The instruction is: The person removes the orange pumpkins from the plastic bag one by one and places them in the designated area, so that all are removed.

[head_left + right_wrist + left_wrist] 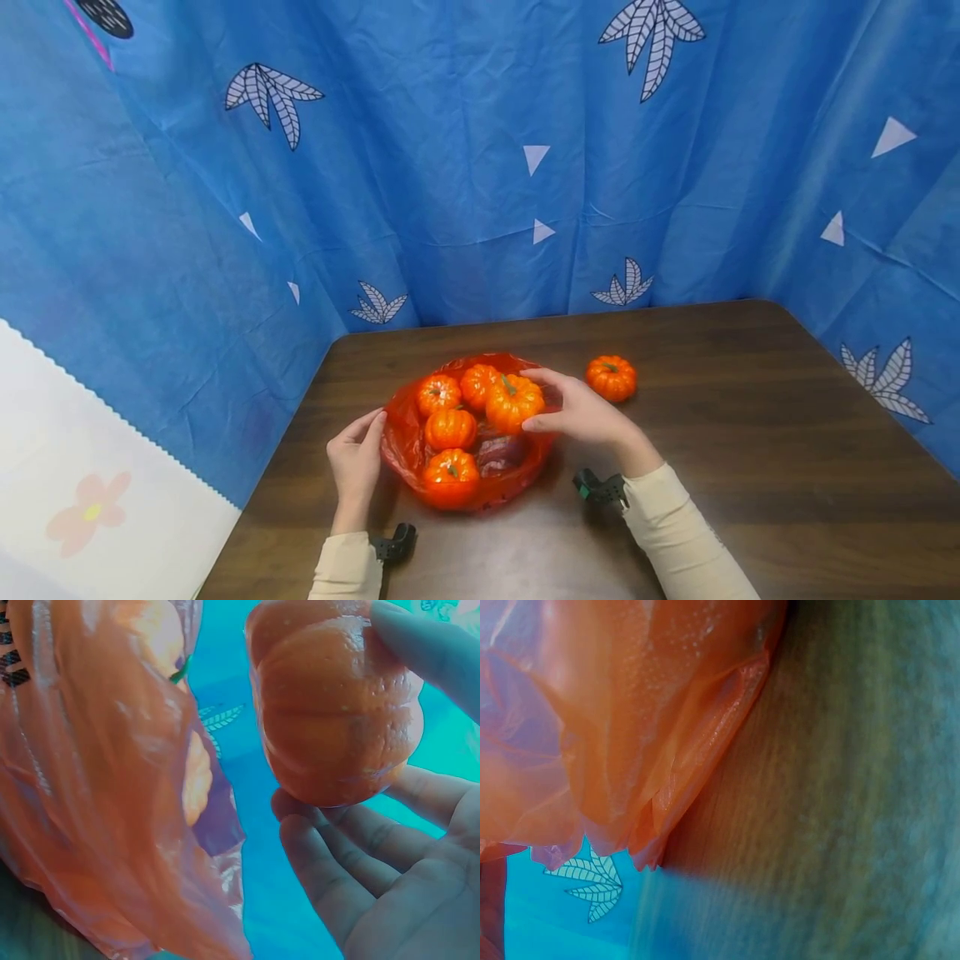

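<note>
A red plastic bag [408, 468] lies opened wide on the table, with several small orange pumpkins inside, one of them a pumpkin [450, 429] near its middle. At the bag's left rim, my left hand [356, 462] pinches the plastic between thumb and fingers. My right hand [588, 410] holds another small pumpkin [514, 403] over the bag's right side. In the right wrist view, the thumb and fingers grip this pumpkin [337, 712] beside the bag [112, 802]. The left wrist view shows mostly the bag's crumpled side [637, 712]; the left fingers are hidden there.
One more small pumpkin [611, 378] sits on the brown wooden table [750, 450], right of the bag and behind the right hand. Blue patterned curtains [465, 167] hang behind the table and along its sides. A white cloth with a flower [88, 512] is at the lower left.
</note>
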Action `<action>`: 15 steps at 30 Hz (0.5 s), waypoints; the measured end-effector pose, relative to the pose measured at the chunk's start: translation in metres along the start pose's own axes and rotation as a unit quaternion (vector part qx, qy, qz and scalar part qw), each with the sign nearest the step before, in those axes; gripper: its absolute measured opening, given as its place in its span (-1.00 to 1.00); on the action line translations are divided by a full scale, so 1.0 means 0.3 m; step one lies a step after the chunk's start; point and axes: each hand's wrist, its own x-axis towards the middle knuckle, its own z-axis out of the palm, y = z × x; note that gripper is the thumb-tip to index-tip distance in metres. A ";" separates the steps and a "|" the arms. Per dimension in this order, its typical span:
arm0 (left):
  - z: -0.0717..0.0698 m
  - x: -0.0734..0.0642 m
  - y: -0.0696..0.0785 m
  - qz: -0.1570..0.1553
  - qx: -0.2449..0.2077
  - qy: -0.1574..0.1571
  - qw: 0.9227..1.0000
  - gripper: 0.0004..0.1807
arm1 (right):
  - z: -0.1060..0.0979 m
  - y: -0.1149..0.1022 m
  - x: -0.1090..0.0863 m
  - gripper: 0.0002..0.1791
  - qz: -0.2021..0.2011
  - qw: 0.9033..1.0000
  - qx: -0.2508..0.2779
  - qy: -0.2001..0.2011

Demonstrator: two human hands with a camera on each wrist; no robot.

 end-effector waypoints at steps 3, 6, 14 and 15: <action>0.004 0.008 0.001 0.006 -0.005 0.003 1.000 -0.71 | -0.015 -0.008 -0.005 -0.15 0.001 1.000 0.013 0.006; 0.006 0.012 0.001 0.007 -0.004 0.003 1.000 -0.69 | -0.028 -0.014 -0.012 -0.17 0.001 0.999 0.034 0.009; 0.000 0.000 -0.003 -0.005 0.003 0.007 1.000 -0.68 | -0.057 -0.015 -0.027 -0.18 0.004 0.999 0.049 0.015; 0.000 0.001 -0.002 -0.004 0.001 0.007 1.000 -0.69 | -0.060 -0.014 -0.028 -0.18 0.004 0.999 0.047 0.018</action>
